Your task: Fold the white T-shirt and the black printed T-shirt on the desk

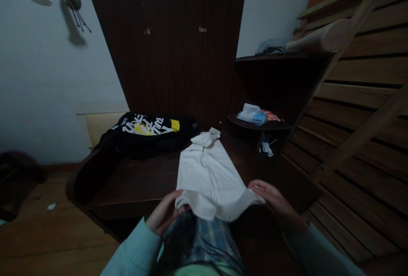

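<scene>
A white collared shirt point(208, 174) lies folded lengthwise on a dark wooden table point(140, 178), collar pointing away from me. My left hand point(164, 214) grips its near left corner, fingers curled under the hem. On the other side my right hand point(276, 203) holds the near right corner, fingers tucked beneath the cloth. The hem is lifted slightly off the table edge between both hands. Below the shirt, a plaid cloth point(200, 237) sits at my lap.
A black garment with white and yellow lettering point(146, 133) lies at the table's far left. A small dark shelf point(258, 123) holds a tissue pack and small items. A dark wardrobe point(168, 42) stands behind. Wooden slats point(360, 110) lean at right.
</scene>
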`<state>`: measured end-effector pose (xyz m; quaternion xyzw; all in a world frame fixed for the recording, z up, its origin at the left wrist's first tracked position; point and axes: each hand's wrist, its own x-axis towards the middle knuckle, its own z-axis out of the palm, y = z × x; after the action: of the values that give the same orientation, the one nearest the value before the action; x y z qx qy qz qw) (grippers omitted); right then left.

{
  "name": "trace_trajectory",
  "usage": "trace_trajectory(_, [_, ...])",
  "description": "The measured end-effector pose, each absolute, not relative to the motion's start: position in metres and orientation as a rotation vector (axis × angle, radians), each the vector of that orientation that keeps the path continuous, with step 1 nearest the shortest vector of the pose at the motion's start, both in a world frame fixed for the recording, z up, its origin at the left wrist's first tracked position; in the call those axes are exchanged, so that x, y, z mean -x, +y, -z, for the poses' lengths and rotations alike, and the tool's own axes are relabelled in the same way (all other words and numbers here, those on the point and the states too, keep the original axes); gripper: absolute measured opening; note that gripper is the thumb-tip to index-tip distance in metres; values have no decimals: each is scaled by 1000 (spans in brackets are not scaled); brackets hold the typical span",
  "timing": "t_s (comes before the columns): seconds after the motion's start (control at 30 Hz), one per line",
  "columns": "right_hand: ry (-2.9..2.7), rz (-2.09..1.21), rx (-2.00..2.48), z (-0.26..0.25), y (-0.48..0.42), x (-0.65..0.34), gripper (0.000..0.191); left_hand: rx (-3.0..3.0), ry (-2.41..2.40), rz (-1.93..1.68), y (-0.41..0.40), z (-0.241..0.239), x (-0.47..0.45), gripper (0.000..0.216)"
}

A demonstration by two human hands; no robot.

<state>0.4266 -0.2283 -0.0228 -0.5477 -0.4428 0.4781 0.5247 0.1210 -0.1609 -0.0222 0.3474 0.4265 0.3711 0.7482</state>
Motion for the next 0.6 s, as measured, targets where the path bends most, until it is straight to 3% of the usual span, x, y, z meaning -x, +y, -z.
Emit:
trace_trajectory(0.2, [-917, -1229, 1195, 18, -135, -437, 26, -1085, 963, -769, -75, 5, -154, 46])
trace_trajectory(0.43, [-1019, -828, 1464, 55, -134, -453, 39, -1603, 1274, -1103, -93, 45, -116, 41])
trace_trajectory(0.6, [-1201, -738, 1559, 70, -167, -451, 40, -1675, 1350, -977, -118, 64, -101, 51])
